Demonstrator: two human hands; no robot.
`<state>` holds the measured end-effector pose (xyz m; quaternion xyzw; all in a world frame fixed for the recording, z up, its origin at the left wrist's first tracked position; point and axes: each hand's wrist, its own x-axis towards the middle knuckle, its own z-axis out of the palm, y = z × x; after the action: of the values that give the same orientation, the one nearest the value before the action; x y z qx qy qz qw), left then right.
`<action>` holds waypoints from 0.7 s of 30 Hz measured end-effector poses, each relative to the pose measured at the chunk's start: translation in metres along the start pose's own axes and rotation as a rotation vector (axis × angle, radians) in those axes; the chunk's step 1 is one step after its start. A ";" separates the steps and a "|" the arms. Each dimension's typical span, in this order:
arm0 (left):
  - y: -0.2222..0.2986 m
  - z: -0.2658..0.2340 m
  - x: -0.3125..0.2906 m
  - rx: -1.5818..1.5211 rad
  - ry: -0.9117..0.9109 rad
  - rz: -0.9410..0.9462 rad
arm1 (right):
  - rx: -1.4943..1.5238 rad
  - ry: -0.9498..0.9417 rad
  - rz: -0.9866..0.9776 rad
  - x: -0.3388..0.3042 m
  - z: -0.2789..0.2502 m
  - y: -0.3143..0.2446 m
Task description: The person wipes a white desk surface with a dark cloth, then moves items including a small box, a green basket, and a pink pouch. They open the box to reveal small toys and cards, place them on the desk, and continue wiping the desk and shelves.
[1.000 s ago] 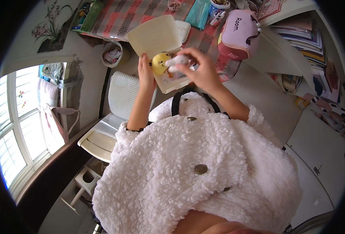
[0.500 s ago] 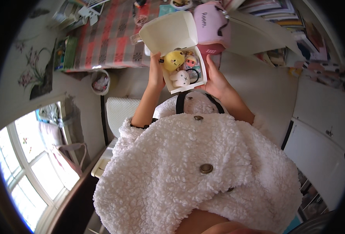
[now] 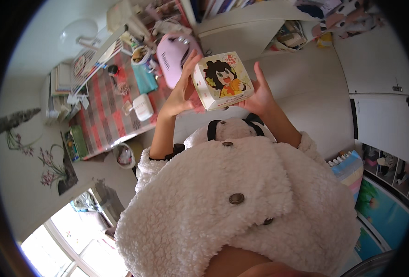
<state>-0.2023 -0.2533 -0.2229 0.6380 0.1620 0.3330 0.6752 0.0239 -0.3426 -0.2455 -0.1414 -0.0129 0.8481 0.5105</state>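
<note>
A small square cardboard box (image 3: 224, 82), cream with a cartoon of a dark-haired character on its lid, is held up in front of my chest with the lid down. My left hand (image 3: 182, 92) is at its left side, fingers spread along the edge. At the right, my right hand (image 3: 260, 94) grips the box from the side and below, thumb pointing up. What lies inside the box is hidden by the lid.
Beyond the box, a table with a red and grey checked cloth (image 3: 107, 115) bears a pink bag (image 3: 174, 57), a white case (image 3: 143, 107) and a teal pouch (image 3: 144, 79). A waste bin (image 3: 124, 155) stands below its edge. White cabinets (image 3: 380, 124) are at the right.
The box's lid has swung from open to closed, covering the yellow and white figures inside. My view has turned, so the table and bag appear farther left.
</note>
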 end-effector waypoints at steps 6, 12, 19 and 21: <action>-0.033 0.086 0.111 -0.149 0.281 -0.077 | -0.409 0.057 -0.235 -0.038 -0.021 -0.106; -0.058 0.162 0.217 -0.393 0.383 -0.399 | -0.509 0.210 -0.269 -0.080 -0.024 -0.225; -0.078 0.200 0.303 -0.307 0.358 -0.505 | -0.759 0.405 -0.322 -0.111 -0.037 -0.317; -0.079 0.207 0.326 -0.258 0.330 -0.565 | -0.768 0.408 -0.368 -0.106 -0.037 -0.344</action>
<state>0.1867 -0.1926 -0.2046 0.4150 0.3958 0.2495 0.7803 0.3766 -0.2741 -0.1995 -0.4789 -0.2499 0.6325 0.5552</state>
